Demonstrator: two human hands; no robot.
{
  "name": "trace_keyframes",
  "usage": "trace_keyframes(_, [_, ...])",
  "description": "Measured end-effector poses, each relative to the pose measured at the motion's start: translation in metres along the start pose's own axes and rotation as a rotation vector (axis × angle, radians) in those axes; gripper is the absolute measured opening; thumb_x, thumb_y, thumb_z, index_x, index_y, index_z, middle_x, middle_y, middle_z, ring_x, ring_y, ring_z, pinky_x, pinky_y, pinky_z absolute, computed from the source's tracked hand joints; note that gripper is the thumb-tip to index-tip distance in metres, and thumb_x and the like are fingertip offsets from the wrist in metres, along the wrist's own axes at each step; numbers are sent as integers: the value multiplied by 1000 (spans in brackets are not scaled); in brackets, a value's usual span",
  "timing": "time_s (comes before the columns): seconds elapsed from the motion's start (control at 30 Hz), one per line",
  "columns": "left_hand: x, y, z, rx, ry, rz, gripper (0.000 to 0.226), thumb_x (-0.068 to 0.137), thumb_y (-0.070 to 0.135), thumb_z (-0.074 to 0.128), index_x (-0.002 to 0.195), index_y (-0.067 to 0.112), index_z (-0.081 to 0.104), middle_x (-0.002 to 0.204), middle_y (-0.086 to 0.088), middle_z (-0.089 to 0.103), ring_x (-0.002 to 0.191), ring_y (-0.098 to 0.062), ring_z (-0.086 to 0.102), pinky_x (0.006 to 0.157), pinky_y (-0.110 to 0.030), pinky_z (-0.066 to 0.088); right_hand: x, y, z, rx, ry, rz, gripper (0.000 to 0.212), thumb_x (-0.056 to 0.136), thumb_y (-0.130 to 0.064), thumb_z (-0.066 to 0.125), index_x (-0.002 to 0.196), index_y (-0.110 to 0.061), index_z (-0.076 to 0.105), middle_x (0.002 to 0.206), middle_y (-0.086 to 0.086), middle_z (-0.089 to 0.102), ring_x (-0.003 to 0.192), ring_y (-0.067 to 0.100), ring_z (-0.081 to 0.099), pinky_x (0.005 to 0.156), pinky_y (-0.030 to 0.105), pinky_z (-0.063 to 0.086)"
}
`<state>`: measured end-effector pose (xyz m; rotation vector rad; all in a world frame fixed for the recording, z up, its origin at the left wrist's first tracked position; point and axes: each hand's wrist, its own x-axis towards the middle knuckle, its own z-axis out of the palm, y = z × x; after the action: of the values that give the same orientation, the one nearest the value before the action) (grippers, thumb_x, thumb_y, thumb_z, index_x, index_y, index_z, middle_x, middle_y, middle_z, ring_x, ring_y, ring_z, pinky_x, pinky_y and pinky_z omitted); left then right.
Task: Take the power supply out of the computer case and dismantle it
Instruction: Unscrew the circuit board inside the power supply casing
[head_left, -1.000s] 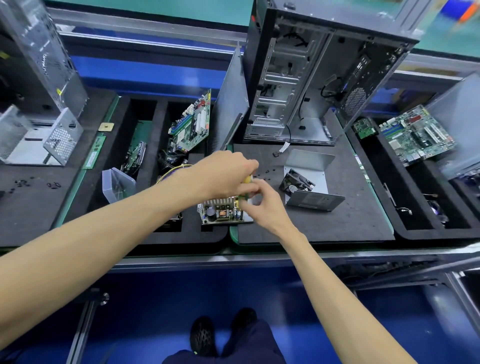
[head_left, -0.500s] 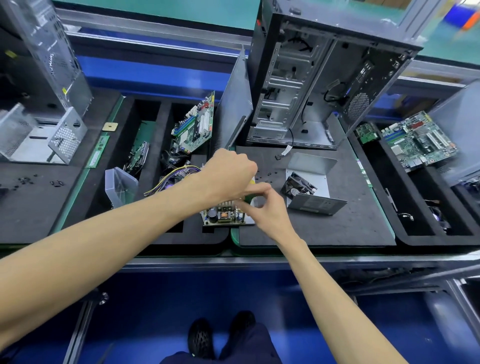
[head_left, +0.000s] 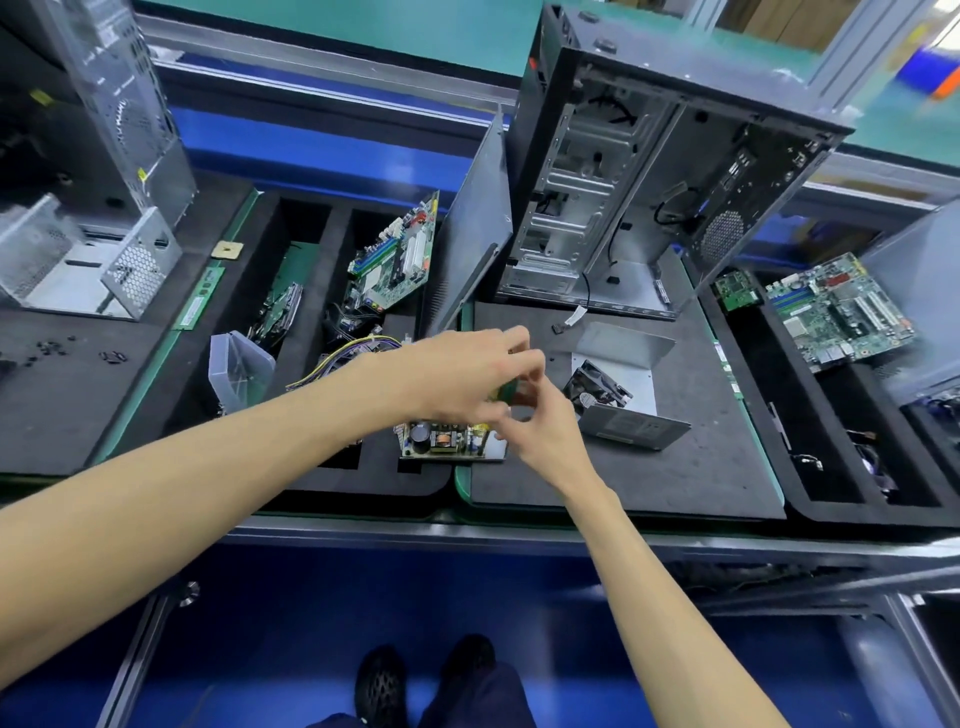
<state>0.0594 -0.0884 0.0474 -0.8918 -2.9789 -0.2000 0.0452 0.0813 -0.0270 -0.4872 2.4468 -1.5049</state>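
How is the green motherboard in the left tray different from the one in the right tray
The left motherboard stands propped on edge, leaning in its black tray compartment; the right motherboard lies nearly flat, face up. The left one sits above a tangle of cables; the right one has a smaller green board beside it. Both are green circuit boards with slots and connectors.
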Motion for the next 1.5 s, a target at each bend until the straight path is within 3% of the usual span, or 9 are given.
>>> trace_keyframes(0.17, [8,9,1,254,56,-144,34,98,48,46,105,15,54,95,-7,64,63,-27,48,51,-33,27,-9,6,11,4,-4,-22,33,86,-25,84,106,-34,59,101,-16,68,95,2,62,77,11,44])
trace_keyframes(0.33, [4,5,6,79,77,-113,35,94,46,54,116,19,50,105,-4,54,66,-23,51,49,-31,26,-9,9,13,27,27,16,19,88,-25,77,99,-24,61,90,-5,69,84,31,70,77,48,56])
trace_keyframes(0.43, [2,2,4,-6,2,-76,27,93,33,57,115,20,48,102,-4,54,68,-25,53,57,-33,33,-9,9,10,7,63,-36,16,89,-22,76,91,-28,62,95,-3,66,92,19,64,84,32,50])
trace_keyframes(0.57, [5,8,7,208,84,-251,57,92,73,38,91,17,43,60,3,37,52,-25,39,52,-33,25,-13,9,16,13,86,-37,18,94,-24,75,98,-38,66,91,-14,69,70,6,61,65,21,47])
trace_keyframes(0.87, [-13,-28,10,-331,252,-623,58,102,61,24,80,17,55,72,-4,64,73,-30,62,74,-39,50,-13,6,10,100,222,20,10,95,-29,74,99,-33,66,93,-14,72,85,27,72,87,56,57])
trace_keyframes(1.03, [-18,-40,31,-635,243,-727,50,106,41,33,88,6,63,80,-11,70,69,-31,67,72,-42,57,-10,-7,-2,160,270,-11,11,95,-21,72,101,-30,68,96,-16,72,86,17,69,80,53,60])
trace_keyframes(1.17, [-12,-43,46,-772,196,-770,40,106,32,37,88,9,64,84,-8,68,60,-23,64,54,-35,56,-4,-26,-17,291,348,-38,12,96,-16,72,104,-24,68,90,-5,74,73,13,70,65,27,58])
trace_keyframes(1.37, [9,-33,51,-1474,85,-856,43,108,30,36,105,-4,62,97,-25,65,73,-28,67,59,-35,60,15,-50,-37,567,465,-33,15,94,-8,70,109,-4,67,84,2,73,74,22,71,60,27,55])
trace_keyframes(1.5, [34,-25,41,-1707,-83,-734,47,108,34,35,84,4,61,59,-6,52,49,-17,47,44,-24,40,29,-54,-43,676,456,9,9,97,-6,67,106,-8,65,89,4,76,76,20,72,61,26,56])
